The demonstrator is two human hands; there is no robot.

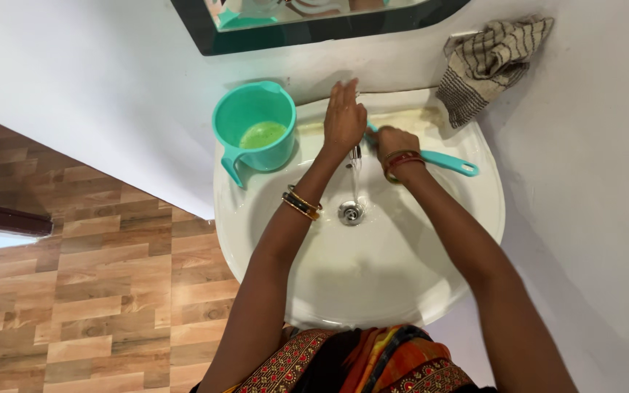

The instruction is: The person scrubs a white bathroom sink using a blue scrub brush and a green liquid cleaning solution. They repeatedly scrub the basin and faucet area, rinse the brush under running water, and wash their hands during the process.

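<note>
Teal plastic brush (442,161), long handle lying flat across white basin's back rim, head end hidden in fist, handle tip pointing right.

I stand in a home washroom: a white basin (402,284) under my hands, a mirror (314,25) beyond them (wood-look floor (89,291) leftward).

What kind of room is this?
Probably a bathroom or washing corner at home: a white wall-mounted sink with water running from the tap, a mirror above it, and a striped cloth hanging on the wall.
</note>
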